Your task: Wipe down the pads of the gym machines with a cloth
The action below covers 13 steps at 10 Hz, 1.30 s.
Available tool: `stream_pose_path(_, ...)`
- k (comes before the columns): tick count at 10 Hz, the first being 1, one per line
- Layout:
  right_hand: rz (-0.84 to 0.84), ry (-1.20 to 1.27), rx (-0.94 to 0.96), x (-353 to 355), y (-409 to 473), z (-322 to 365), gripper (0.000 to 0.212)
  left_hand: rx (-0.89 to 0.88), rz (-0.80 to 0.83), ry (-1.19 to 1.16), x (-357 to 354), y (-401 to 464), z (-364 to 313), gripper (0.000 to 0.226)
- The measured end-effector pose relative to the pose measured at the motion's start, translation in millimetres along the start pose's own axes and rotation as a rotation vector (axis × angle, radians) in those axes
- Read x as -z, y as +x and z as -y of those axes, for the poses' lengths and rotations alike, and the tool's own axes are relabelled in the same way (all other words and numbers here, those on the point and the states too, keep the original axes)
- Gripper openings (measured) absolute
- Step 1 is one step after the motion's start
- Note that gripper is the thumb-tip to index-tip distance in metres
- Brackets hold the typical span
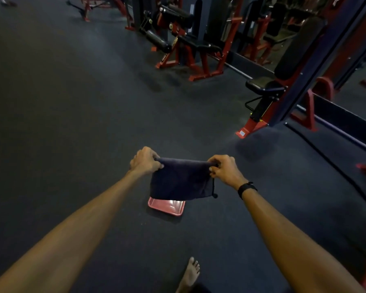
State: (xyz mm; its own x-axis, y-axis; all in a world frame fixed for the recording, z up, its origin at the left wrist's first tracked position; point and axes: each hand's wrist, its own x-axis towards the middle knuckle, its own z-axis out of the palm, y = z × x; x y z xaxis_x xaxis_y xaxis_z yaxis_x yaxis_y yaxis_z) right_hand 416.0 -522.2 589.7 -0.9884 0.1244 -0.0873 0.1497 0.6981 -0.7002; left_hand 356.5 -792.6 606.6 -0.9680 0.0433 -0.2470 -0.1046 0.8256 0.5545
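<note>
Dark rubber gym floor (72,123) fills most of the view, dim lighting. Both arms stretched forward. Left hand (145,161) and right hand (225,170) each pinch an upper corner of a dark cloth (181,181), fingers curled around the top edge, cloth pulled taut between them and hanging down flat at centre frame. Black band on the right wrist (246,189). Red tray (167,206) lies on the floor at 6 o'clock from the cloth, partly hidden behind its lower edge. Bare foot (190,273) at the bottom edge. Red-framed machine with black seat pad (260,83) and back pad (298,49) at 2 o'clock, well apart from the cloth. Another red machine with black roller pads (159,41) at 12 o'clock, further back. Mirror wall (357,98) along the right.
</note>
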Motion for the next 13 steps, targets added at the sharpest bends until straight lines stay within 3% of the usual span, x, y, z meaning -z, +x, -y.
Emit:
stream_pose_path(4,0.116,0.026,-0.023,-7,114,-29,0.022,0.142,0.031,0.061,-15,112,-29,0.024)
stream_pose_path(7,0.071,0.035,-0.129,-20,150,-27,0.023,0.077,0.097,0.081,-14,176,-25,0.02)
stream_pose_path(8,0.053,0.003,-0.135,-21,161,-17,0.025,0.068,0.097,0.079,-11,189,-23,0.022)
stream_pose_path(10,0.186,-0.162,-0.18,-28,169,-14,0.017,0.125,0.226,0.153,-13,200,4,0.026)
stream_pose_path(12,0.286,-0.132,-0.252,-34,166,-9,0.016,0.158,0.313,0.015,-18,202,12,0.023)
stream_pose_path(13,0.267,-0.053,-0.292,-38,167,0,0.02,0.211,0.334,-0.204,-19,199,5,0.041)
